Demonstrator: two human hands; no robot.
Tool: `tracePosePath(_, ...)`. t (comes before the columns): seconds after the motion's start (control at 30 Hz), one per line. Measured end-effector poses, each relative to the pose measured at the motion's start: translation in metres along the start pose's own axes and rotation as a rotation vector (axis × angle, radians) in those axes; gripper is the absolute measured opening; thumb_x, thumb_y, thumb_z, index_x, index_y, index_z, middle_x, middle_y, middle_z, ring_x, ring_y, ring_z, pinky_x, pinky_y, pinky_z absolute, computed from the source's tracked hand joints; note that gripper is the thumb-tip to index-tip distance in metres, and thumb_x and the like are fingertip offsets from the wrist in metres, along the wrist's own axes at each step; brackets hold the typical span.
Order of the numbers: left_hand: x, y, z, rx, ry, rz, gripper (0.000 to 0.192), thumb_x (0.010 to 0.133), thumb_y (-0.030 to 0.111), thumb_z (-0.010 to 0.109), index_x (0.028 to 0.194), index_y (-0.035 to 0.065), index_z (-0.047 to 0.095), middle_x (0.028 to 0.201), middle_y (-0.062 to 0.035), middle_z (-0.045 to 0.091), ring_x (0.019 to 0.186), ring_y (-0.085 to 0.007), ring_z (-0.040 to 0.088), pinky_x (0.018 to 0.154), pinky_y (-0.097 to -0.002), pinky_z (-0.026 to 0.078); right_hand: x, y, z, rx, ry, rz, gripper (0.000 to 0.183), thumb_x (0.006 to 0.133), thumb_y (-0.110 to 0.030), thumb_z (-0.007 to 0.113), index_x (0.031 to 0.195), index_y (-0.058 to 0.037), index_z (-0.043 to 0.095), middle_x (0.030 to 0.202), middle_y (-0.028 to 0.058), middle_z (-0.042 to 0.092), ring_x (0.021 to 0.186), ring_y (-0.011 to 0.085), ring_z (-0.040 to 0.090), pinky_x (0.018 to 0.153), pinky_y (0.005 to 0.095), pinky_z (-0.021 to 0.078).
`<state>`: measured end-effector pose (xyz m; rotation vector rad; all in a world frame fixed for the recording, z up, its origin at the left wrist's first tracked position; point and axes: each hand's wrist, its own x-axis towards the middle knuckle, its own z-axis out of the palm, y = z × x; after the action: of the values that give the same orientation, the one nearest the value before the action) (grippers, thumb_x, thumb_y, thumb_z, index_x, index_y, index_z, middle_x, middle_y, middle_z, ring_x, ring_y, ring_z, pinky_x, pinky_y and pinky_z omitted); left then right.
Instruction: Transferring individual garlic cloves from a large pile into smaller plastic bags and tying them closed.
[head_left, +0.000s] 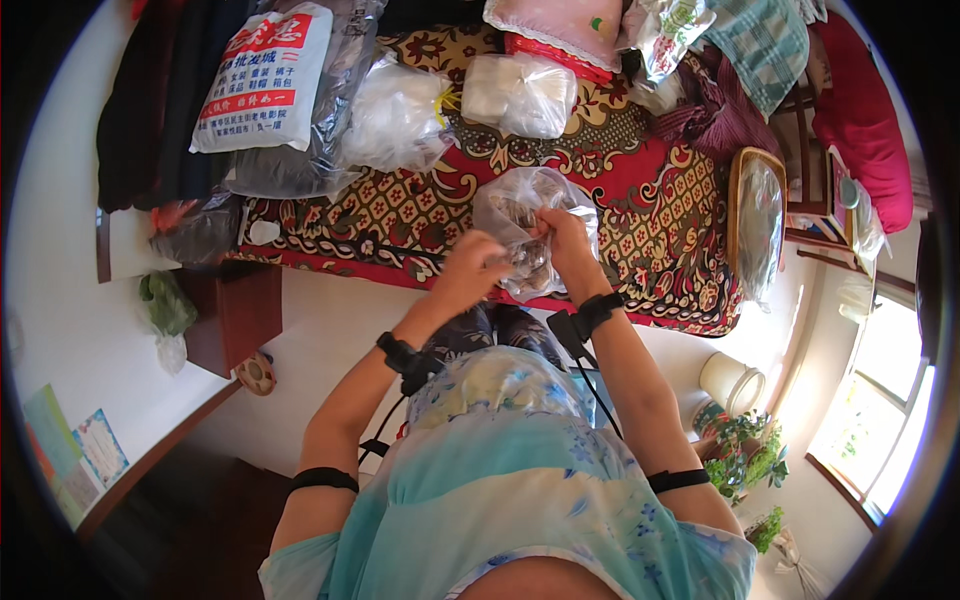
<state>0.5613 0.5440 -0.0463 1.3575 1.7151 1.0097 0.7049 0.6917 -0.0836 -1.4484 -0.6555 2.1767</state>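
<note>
A clear plastic bag (517, 196) holding brownish dried pieces lies near the front edge of a patterned red bedspread (667, 225). Gathered plastic at the top of this bag is pinched between the thumb and fingers of my right hand (571, 238). My left hand (474, 264) hovers at the bag's left side, blurred, its fingers curled and apart with nothing visible in them. Whether it touches the plastic is hard to tell. The exact kind of the dried pieces is unclear through the wrinkled film.
Behind are a white-wrapped bundle (517, 94), a knotted clear bag (397, 112) and a printed plastic sack (262, 79). A wicker tray (739, 217) with a plastic-wrapped item stands at the right edge. A dark red cabinet (232, 315) is at left; potted plants (750, 457) stand right.
</note>
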Motion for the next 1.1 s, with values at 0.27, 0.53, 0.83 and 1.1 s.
tracePosePath(0.27, -0.107, -0.131, -0.062, 0.003, 0.111, -0.498, 0.021, 0.075, 0.021, 0.072, 0.082, 0.002, 0.065, 0.074, -0.0104, 0.065, 0.067, -0.0227, 0.062, 0.063, -0.0324, 0.048, -0.047, -0.045, -0.006, -0.303, 0.009, -0.062, 0.021, 0.082, -0.018, 0.066, 0.068, -0.0051, 0.058, 0.059, -0.0011, 0.046, 0.053, 0.0112, 0.043, 0.052, 0.0256, 0.0385)
tracePosePath(0.53, -0.138, -0.17, -0.046, -0.164, 0.112, -0.613, 0.022, 0.073, 0.019, 0.073, 0.08, 0.0007, 0.064, 0.074, -0.011, 0.065, 0.067, -0.0223, 0.062, 0.062, -0.0316, 0.048, -0.1, -0.094, 0.021, -0.25, 0.087, -0.109, 0.023, 0.083, -0.013, 0.065, 0.066, -0.0008, 0.057, 0.056, 0.001, 0.043, 0.05, 0.0131, 0.043, 0.05, 0.0285, 0.0357)
tracePosePath(0.83, -0.081, -0.114, -0.074, -0.126, -0.06, -0.479, 0.019, 0.078, 0.016, 0.072, 0.084, 0.0006, 0.063, 0.075, -0.0084, 0.065, 0.066, -0.0163, 0.061, 0.06, -0.0303, 0.047, -0.086, -0.085, 0.029, -0.242, 0.078, -0.088, 0.03, 0.082, -0.011, 0.065, 0.057, -0.0031, 0.051, 0.057, 0.0025, 0.045, 0.052, 0.0142, 0.045, 0.05, 0.0281, 0.035)
tracePosePath(1.1, -0.047, -0.085, -0.068, -0.165, -0.173, -0.402, 0.022, 0.08, 0.017, 0.072, 0.087, -0.0011, 0.062, 0.075, -0.0091, 0.065, 0.068, -0.0161, 0.062, 0.06, -0.0286, 0.047, -0.066, -0.063, 0.015, -0.268, 0.089, -0.024, 0.018, 0.083, -0.007, 0.062, 0.068, 0.0009, 0.057, 0.062, 0.0039, 0.048, 0.055, 0.0152, 0.047, 0.055, 0.0299, 0.0401)
